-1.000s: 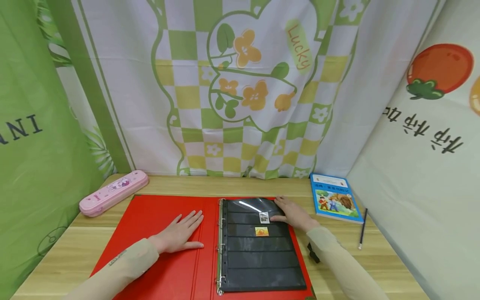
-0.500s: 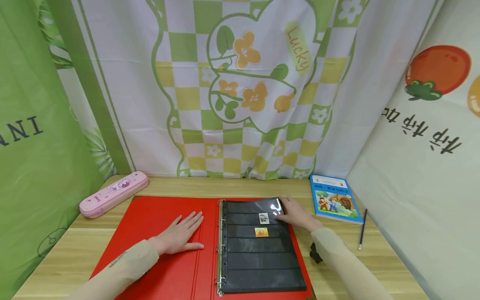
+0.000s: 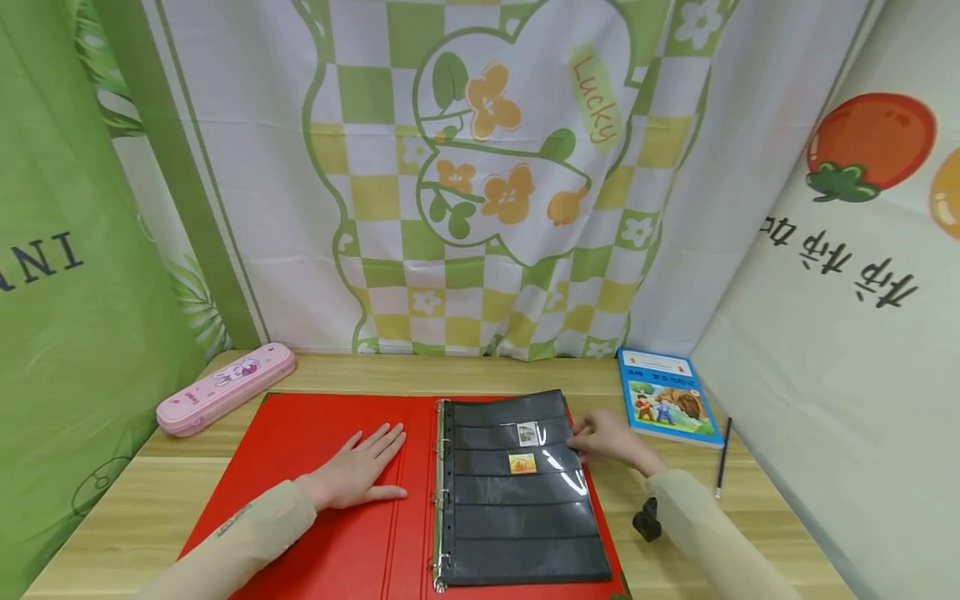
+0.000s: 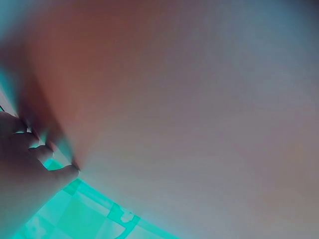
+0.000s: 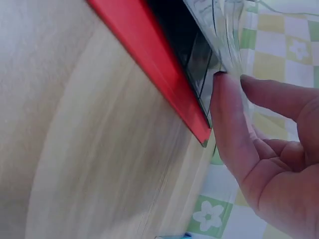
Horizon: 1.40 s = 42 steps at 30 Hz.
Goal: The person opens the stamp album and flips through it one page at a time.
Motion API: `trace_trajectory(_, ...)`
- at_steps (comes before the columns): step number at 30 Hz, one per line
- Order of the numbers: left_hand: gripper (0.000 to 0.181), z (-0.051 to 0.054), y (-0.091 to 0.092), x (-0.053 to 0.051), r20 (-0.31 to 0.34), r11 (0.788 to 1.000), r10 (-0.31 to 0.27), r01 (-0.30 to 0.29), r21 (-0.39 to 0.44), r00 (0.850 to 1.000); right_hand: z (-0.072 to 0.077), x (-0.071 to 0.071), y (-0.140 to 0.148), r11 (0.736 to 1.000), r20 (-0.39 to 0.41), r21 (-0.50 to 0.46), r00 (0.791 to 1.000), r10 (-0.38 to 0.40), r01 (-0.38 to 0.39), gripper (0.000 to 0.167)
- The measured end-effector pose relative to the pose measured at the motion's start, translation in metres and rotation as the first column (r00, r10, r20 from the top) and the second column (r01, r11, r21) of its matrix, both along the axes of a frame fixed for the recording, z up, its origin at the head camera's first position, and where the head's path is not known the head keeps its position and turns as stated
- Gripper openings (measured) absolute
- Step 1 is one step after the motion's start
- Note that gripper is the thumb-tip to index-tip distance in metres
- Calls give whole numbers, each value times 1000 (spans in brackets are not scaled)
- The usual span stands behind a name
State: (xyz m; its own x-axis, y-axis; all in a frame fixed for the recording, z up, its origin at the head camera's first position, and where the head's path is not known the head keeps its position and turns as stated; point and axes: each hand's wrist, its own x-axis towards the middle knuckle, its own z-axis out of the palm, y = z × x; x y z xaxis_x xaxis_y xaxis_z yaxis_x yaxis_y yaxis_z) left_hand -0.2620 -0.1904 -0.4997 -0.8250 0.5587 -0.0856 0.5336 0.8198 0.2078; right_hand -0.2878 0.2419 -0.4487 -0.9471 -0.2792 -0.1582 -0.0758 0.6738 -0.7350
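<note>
Thumb and fingers of the right hand (image 3: 606, 437) pinch the outer edge of a black page (image 3: 521, 518), which lies just to their left. Its long axis runs away from the person toward the curtain (image 3: 487, 287), metal rings (image 3: 441, 496) along its left side. The left hand (image 3: 356, 472) rests on the red cover (image 3: 322, 429), fingers straight, thumb apart.
</note>
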Motion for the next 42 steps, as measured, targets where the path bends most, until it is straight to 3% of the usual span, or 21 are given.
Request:
trace_trajectory(9,95,-1,-1,-1,-12,1000,-21,21,-3,1000,13,7,9,992,97,-98,991,94,-85,26)
trace_trajectory(14,95,-3,-1,-2,-14,1000,-10,9,-17,1000,24,8,3,994,82,-85,994,70,-63,28)
trace_trajectory(22,94,1,-1,1,-18,1000,-16,16,-15,1000,58,8,-11,991,33,-127,999,36,-32,33)
trace_trajectory(26,94,0,-1,1,-13,1000,-18,18,-9,1000,76,4,-22,986,44,-169,999,16,-9,36)
trace_trajectory(34,95,-1,-3,0,1,1000,-7,7,4,1000,105,-7,-51,977,47,-210,997,60,-49,34)
trace_trajectory(42,94,1,-1,1,0,1000,-6,6,-6,1000,132,-5,-85,959,60,-277,995,79,-60,33)
